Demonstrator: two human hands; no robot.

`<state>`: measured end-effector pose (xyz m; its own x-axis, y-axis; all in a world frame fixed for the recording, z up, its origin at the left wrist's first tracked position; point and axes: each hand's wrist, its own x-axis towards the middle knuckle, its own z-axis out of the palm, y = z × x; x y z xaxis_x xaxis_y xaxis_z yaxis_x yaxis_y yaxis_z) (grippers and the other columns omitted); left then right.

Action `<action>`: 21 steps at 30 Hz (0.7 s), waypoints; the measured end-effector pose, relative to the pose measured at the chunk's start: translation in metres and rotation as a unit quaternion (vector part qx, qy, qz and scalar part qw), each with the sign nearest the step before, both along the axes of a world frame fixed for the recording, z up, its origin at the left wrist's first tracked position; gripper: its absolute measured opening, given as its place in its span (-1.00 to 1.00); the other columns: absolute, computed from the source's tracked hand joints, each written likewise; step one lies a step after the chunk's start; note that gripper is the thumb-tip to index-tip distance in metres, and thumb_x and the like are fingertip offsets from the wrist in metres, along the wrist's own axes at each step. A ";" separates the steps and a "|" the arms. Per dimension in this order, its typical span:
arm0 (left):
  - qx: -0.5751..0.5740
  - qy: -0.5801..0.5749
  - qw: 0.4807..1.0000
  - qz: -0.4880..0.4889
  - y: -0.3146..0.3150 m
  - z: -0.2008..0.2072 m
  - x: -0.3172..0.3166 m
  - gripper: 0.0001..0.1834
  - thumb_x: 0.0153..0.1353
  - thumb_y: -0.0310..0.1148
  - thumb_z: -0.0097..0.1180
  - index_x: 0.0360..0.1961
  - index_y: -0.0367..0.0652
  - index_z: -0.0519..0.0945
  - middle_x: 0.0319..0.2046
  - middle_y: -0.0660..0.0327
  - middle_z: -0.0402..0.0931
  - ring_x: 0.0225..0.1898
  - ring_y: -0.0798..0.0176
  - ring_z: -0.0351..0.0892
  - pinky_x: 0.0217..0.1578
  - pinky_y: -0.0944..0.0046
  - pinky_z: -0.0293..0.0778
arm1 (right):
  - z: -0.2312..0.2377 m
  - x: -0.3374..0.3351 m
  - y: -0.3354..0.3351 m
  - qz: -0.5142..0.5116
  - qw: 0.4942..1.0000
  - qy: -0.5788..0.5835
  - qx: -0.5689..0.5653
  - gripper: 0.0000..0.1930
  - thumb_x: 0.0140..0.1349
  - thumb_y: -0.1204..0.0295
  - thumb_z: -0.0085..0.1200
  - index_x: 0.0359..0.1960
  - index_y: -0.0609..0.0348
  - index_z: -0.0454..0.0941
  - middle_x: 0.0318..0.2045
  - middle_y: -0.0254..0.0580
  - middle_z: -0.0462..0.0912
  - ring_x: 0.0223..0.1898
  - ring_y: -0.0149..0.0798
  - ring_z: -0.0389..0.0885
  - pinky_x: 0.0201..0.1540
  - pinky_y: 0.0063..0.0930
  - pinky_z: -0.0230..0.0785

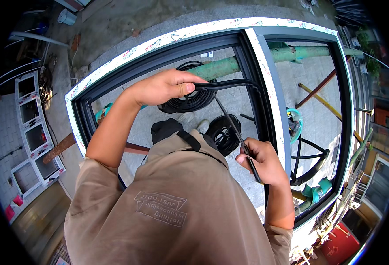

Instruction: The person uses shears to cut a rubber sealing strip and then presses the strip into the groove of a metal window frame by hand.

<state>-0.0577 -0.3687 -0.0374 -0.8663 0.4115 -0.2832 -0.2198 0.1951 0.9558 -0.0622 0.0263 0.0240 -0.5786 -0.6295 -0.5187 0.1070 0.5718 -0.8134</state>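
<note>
My left hand pinches a black rubber seal strip between thumb and fingers. The strip runs right from the fingertips and bends down along the inner edge of the upright bar of a window frame. My right hand is closed around a long, slim dark tool. Its thin end points up and left, close under the strip, and its black rear end sticks out below my fist. Its exact kind I cannot make out. Coils of black strip lie on the ground inside the frame opening, below my left hand.
The large frame, edged with white protective film, surrounds me. Green-wrapped pipes pass beneath it. Another black coil lies by my shoes. Right of the bar stands a turquoise bucket. Smaller white frames lie at the far left.
</note>
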 end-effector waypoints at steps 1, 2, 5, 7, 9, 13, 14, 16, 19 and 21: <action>0.007 -0.016 1.000 0.009 0.001 -0.001 0.001 -0.43 0.76 -0.03 0.18 0.50 -0.26 0.66 0.00 0.27 0.69 -0.07 0.35 0.55 -0.01 0.25 0.53 | -0.001 0.005 -0.003 -0.054 0.998 -0.024 -0.018 -0.48 0.38 0.03 0.61 -0.36 0.21 0.60 -0.63 -0.32 0.45 -0.54 -0.41 0.40 -0.44 -0.37 0.25; 0.014 -0.033 0.999 0.018 0.001 -0.002 0.003 -0.45 0.76 -0.06 0.17 0.50 -0.26 0.66 0.01 0.27 0.71 -0.03 0.35 0.57 0.06 0.24 0.54 | -0.002 0.011 -0.012 -0.120 0.990 -0.048 -0.049 -0.50 0.36 0.09 0.65 -0.34 0.14 0.55 -0.58 -0.50 0.42 -0.46 -0.57 0.36 -0.41 -0.50 0.17; 0.000 -0.027 0.999 0.026 0.009 0.006 0.000 -0.49 0.77 -0.12 0.16 0.49 -0.26 0.66 0.04 0.21 0.76 0.04 0.29 0.63 0.17 0.20 0.57 | -0.016 0.017 -0.056 -0.236 0.967 0.044 -0.087 -0.56 0.34 0.23 0.67 -0.33 0.11 0.54 -0.52 -0.49 0.56 -0.50 -0.60 0.40 -0.44 -0.52 0.22; -0.019 0.025 0.999 0.026 0.014 0.010 0.003 -0.48 0.76 -0.12 0.16 0.50 -0.27 0.65 0.07 0.16 0.76 0.07 0.26 0.66 0.18 0.17 0.58 | -0.016 0.013 -0.093 -0.307 0.946 0.036 -0.102 -0.60 0.38 0.30 0.63 -0.28 0.13 0.53 -0.52 -0.47 0.59 -0.51 -0.60 0.46 -0.47 -0.54 0.27; -0.032 0.108 0.993 0.021 0.018 0.009 0.005 -0.43 0.74 -0.08 0.18 0.52 -0.28 0.63 0.11 0.12 0.74 0.10 0.23 0.67 0.17 0.15 0.58 | -0.022 0.010 -0.120 -0.359 0.917 0.026 -0.174 -0.65 0.45 0.35 0.56 -0.18 0.18 0.53 -0.41 -0.34 0.73 -0.49 -0.58 0.56 -0.45 -0.58 0.38; -0.063 0.130 0.989 0.004 0.023 0.022 0.005 -0.44 0.70 -0.14 0.21 0.50 -0.31 0.63 0.20 -0.02 0.74 0.25 0.04 0.69 0.32 0.07 0.55 | -0.036 0.009 -0.143 -0.387 0.899 0.036 -0.201 -0.64 0.47 0.34 0.55 -0.14 0.20 0.52 -0.36 -0.30 0.76 -0.46 -0.56 0.59 -0.42 -0.55 0.44; -0.062 0.149 0.987 -0.002 0.024 0.023 0.005 -0.45 0.69 -0.15 0.22 0.50 -0.32 0.63 0.21 -0.03 0.74 0.25 0.01 0.70 0.32 0.06 0.55 | -0.038 0.009 -0.144 -0.385 0.900 0.040 -0.200 -0.64 0.47 0.34 0.55 -0.14 0.20 0.52 -0.36 -0.31 0.75 -0.46 -0.55 0.59 -0.42 -0.55 0.46; -0.061 0.182 0.981 -0.010 0.024 0.021 0.006 -0.45 0.67 -0.19 0.23 0.49 -0.33 0.64 0.22 -0.06 0.74 0.26 -0.04 0.70 0.32 0.03 0.56 | -0.040 0.011 -0.146 -0.380 0.905 0.050 -0.183 -0.66 0.47 0.37 0.52 -0.12 0.22 0.52 -0.38 -0.34 0.70 -0.46 -0.53 0.60 -0.40 -0.54 0.51; -0.078 0.189 0.979 -0.016 0.022 0.022 0.005 -0.46 0.66 -0.20 0.23 0.48 -0.33 0.65 0.22 -0.09 0.74 0.28 -0.09 0.70 0.32 0.00 0.56 | -0.046 0.012 -0.149 -0.397 0.894 0.041 -0.205 -0.70 0.47 0.42 0.48 -0.10 0.22 0.52 -0.33 -0.31 0.69 -0.45 -0.51 0.63 -0.38 -0.53 0.53; -0.068 0.185 0.980 -0.019 0.019 0.018 0.003 -0.46 0.66 -0.19 0.23 0.48 -0.33 0.64 0.23 -0.09 0.74 0.28 -0.09 0.70 0.33 0.01 0.55 | -0.051 0.013 -0.151 -0.408 0.885 0.027 -0.224 -0.72 0.46 0.46 0.46 -0.09 0.23 0.52 -0.29 -0.28 0.69 -0.43 -0.50 0.64 -0.37 -0.52 0.55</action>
